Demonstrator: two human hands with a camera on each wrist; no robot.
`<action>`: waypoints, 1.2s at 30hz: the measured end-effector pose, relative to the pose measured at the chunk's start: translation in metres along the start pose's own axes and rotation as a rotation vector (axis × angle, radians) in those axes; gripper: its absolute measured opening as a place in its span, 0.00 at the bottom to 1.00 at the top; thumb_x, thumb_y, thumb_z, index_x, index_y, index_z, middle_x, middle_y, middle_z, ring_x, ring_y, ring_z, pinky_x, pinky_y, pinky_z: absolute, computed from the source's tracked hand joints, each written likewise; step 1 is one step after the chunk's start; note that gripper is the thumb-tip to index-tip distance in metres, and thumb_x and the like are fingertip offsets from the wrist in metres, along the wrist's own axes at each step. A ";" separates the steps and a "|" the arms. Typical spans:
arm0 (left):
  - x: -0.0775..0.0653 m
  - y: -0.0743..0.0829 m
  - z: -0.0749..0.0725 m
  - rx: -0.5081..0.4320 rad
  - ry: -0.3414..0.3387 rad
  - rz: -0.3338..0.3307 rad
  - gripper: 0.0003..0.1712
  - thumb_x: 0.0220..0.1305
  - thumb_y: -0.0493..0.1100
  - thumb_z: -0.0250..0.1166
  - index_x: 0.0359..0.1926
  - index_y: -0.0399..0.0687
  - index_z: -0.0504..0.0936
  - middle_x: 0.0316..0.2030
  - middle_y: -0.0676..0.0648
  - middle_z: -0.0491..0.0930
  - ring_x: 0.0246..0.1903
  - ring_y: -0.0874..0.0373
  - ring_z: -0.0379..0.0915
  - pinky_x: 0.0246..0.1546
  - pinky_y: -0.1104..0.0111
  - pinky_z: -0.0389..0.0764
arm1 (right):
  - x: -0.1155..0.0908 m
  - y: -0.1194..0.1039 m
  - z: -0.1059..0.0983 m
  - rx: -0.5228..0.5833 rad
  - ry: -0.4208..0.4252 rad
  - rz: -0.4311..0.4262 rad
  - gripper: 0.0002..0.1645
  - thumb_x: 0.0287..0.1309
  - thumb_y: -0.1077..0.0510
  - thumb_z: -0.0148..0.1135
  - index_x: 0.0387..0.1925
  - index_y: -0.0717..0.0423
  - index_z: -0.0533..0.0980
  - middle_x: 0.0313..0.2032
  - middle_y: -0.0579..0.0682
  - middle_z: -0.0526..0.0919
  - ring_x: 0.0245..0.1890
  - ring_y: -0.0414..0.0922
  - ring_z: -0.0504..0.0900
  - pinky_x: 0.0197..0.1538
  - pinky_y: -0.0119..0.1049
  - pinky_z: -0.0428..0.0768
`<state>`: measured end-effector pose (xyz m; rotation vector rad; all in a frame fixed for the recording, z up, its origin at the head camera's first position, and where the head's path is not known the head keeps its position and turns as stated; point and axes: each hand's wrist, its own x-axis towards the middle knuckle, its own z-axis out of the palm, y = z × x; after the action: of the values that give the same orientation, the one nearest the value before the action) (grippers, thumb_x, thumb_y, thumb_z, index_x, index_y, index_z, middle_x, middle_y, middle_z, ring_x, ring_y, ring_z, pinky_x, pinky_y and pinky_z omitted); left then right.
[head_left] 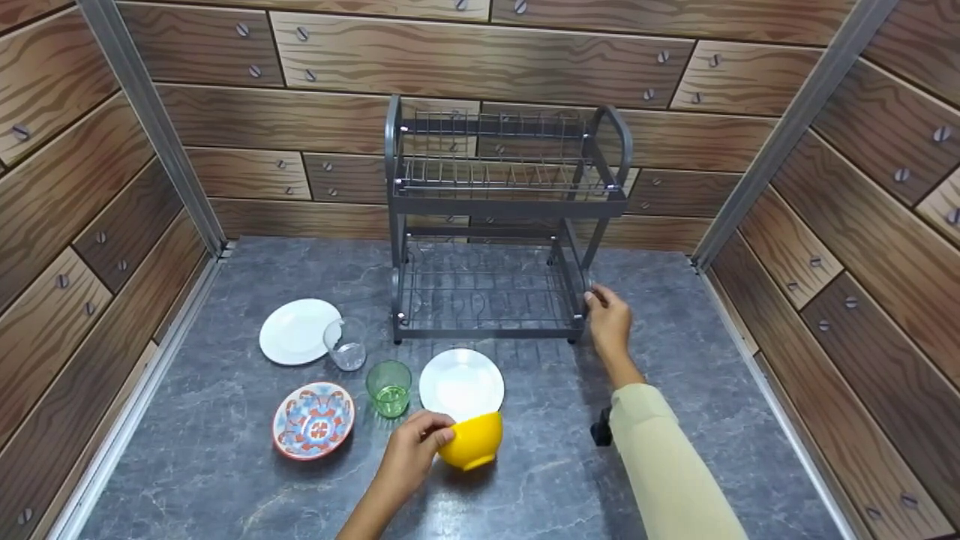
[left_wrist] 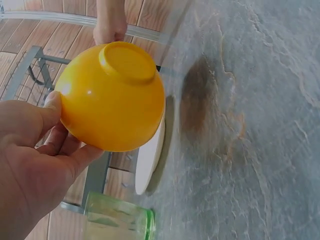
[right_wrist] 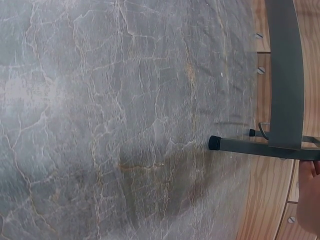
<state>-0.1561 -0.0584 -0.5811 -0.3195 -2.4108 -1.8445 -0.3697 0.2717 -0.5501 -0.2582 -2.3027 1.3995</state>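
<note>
My left hand point(head_left: 411, 450) pinches a yellow bowl point(head_left: 472, 441) by its rim, thumb on one side and fingers on the other. The bowl is tilted and held above the surface, its foot ring point(left_wrist: 131, 62) showing in the left wrist view. Just behind it lies a white plate point(head_left: 462, 381). My right hand point(head_left: 610, 322) holds the lower right side of a grey two-tier dish rack point(head_left: 510, 206); in the right wrist view only part of this hand point(right_wrist: 309, 197) shows, at the frame's edge. A green glass point(head_left: 389, 390) stands left of the white plate.
On the left are another white plate point(head_left: 296, 334), a clear glass point(head_left: 347, 349) beside its edge, and a patterned red-and-blue bowl point(head_left: 313, 421). A small black object point(head_left: 601, 429) sits by the right sleeve. Wood-patterned walls point(head_left: 480, 60) enclose the grey marbled surface point(head_left: 547, 487).
</note>
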 end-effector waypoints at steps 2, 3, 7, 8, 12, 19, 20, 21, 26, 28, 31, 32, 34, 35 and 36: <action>0.001 0.002 0.000 -0.006 -0.004 -0.023 0.07 0.65 0.43 0.67 0.39 0.45 0.87 0.38 0.49 0.82 0.39 0.64 0.74 0.44 0.72 0.79 | 0.000 0.000 0.000 0.000 0.000 -0.003 0.19 0.70 0.61 0.60 0.57 0.67 0.79 0.51 0.66 0.84 0.50 0.57 0.83 0.51 0.47 0.80; 0.002 0.003 0.000 -0.012 -0.005 -0.031 0.07 0.65 0.43 0.67 0.39 0.45 0.87 0.38 0.49 0.82 0.39 0.63 0.74 0.44 0.72 0.79 | 0.000 0.000 0.000 0.000 -0.001 -0.004 0.19 0.69 0.61 0.60 0.57 0.67 0.79 0.51 0.66 0.84 0.50 0.58 0.83 0.52 0.47 0.80; 0.004 0.008 0.002 -0.057 -0.005 -0.060 0.07 0.64 0.42 0.68 0.39 0.43 0.86 0.38 0.48 0.82 0.39 0.63 0.74 0.43 0.74 0.79 | 0.000 0.000 -0.002 -0.003 -0.017 -0.001 0.19 0.70 0.61 0.60 0.58 0.66 0.79 0.52 0.66 0.84 0.50 0.58 0.83 0.52 0.47 0.80; 0.005 0.009 0.002 -0.070 -0.002 -0.064 0.07 0.64 0.41 0.68 0.39 0.42 0.86 0.38 0.47 0.82 0.38 0.64 0.74 0.42 0.74 0.78 | 0.000 0.000 -0.002 -0.002 -0.021 0.001 0.20 0.70 0.60 0.60 0.58 0.66 0.79 0.52 0.65 0.84 0.50 0.58 0.83 0.52 0.47 0.80; 0.009 0.012 0.004 -0.078 0.026 -0.077 0.08 0.63 0.40 0.69 0.39 0.39 0.87 0.37 0.45 0.83 0.35 0.64 0.73 0.38 0.75 0.77 | 0.000 0.001 -0.003 0.001 -0.028 0.004 0.20 0.70 0.60 0.60 0.59 0.65 0.79 0.51 0.64 0.85 0.49 0.56 0.83 0.51 0.45 0.80; 0.020 0.016 0.006 -0.073 0.107 -0.130 0.07 0.62 0.39 0.70 0.39 0.39 0.88 0.37 0.46 0.85 0.35 0.61 0.74 0.37 0.75 0.78 | 0.002 0.003 -0.003 -0.003 -0.010 -0.024 0.19 0.68 0.62 0.62 0.57 0.65 0.80 0.52 0.65 0.84 0.50 0.56 0.84 0.52 0.43 0.81; 0.022 0.017 0.006 -0.085 0.113 -0.131 0.07 0.62 0.38 0.70 0.40 0.38 0.88 0.38 0.45 0.85 0.36 0.61 0.74 0.38 0.75 0.78 | 0.003 0.003 -0.003 -0.002 -0.011 -0.024 0.19 0.68 0.62 0.62 0.57 0.65 0.80 0.53 0.65 0.84 0.50 0.56 0.84 0.52 0.44 0.81; 0.024 0.017 0.007 -0.099 0.117 -0.132 0.08 0.63 0.38 0.70 0.40 0.38 0.88 0.38 0.44 0.86 0.36 0.60 0.75 0.38 0.75 0.79 | 0.003 0.003 -0.003 -0.001 -0.013 -0.022 0.19 0.68 0.61 0.62 0.57 0.66 0.80 0.53 0.66 0.84 0.51 0.57 0.84 0.52 0.45 0.81; 0.030 0.022 0.007 -0.159 0.137 -0.128 0.09 0.63 0.37 0.70 0.43 0.37 0.88 0.42 0.42 0.87 0.38 0.60 0.78 0.39 0.75 0.80 | 0.001 0.001 -0.003 0.017 -0.021 -0.012 0.20 0.68 0.61 0.62 0.58 0.66 0.79 0.55 0.66 0.83 0.53 0.58 0.83 0.55 0.48 0.82; 0.033 0.024 0.007 -0.172 0.142 -0.134 0.10 0.63 0.38 0.70 0.44 0.37 0.89 0.43 0.42 0.87 0.38 0.60 0.79 0.40 0.75 0.80 | 0.001 0.001 -0.002 0.026 -0.019 -0.009 0.20 0.68 0.61 0.62 0.58 0.66 0.79 0.56 0.66 0.82 0.54 0.58 0.83 0.56 0.48 0.82; 0.040 0.025 0.009 -0.183 0.144 -0.148 0.11 0.63 0.39 0.70 0.45 0.37 0.89 0.43 0.42 0.88 0.40 0.59 0.80 0.42 0.75 0.80 | 0.000 0.001 -0.002 0.047 -0.019 -0.006 0.21 0.68 0.61 0.63 0.59 0.67 0.78 0.57 0.66 0.82 0.55 0.58 0.83 0.57 0.49 0.81; 0.042 0.025 0.010 -0.188 0.144 -0.155 0.12 0.63 0.40 0.70 0.45 0.38 0.89 0.42 0.42 0.88 0.40 0.59 0.80 0.43 0.75 0.80 | -0.001 0.001 -0.002 0.054 -0.017 -0.006 0.21 0.67 0.61 0.63 0.59 0.67 0.78 0.57 0.66 0.81 0.56 0.59 0.83 0.57 0.49 0.81; 0.048 0.024 0.012 -0.197 0.145 -0.160 0.12 0.63 0.39 0.70 0.45 0.37 0.88 0.42 0.41 0.88 0.40 0.59 0.80 0.43 0.74 0.80 | -0.001 0.001 -0.002 0.059 -0.017 -0.006 0.21 0.67 0.61 0.63 0.59 0.66 0.78 0.57 0.66 0.82 0.56 0.59 0.83 0.57 0.48 0.81; 0.051 0.024 0.013 -0.205 0.147 -0.163 0.12 0.63 0.39 0.70 0.44 0.36 0.88 0.41 0.41 0.88 0.40 0.58 0.80 0.44 0.74 0.80 | -0.001 0.001 -0.002 0.059 -0.016 -0.009 0.21 0.68 0.61 0.63 0.59 0.66 0.78 0.57 0.66 0.82 0.56 0.59 0.83 0.57 0.48 0.81; 0.053 0.024 0.015 -0.215 0.149 -0.166 0.12 0.63 0.38 0.70 0.44 0.36 0.88 0.41 0.41 0.87 0.40 0.58 0.80 0.44 0.74 0.80 | -0.001 0.001 -0.002 0.062 -0.014 -0.008 0.21 0.67 0.61 0.63 0.59 0.66 0.78 0.56 0.65 0.82 0.55 0.58 0.83 0.57 0.48 0.81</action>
<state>-0.2020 -0.0322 -0.5515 0.0058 -2.2053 -2.1199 -0.3681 0.2732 -0.5510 -0.2214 -2.2646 1.4697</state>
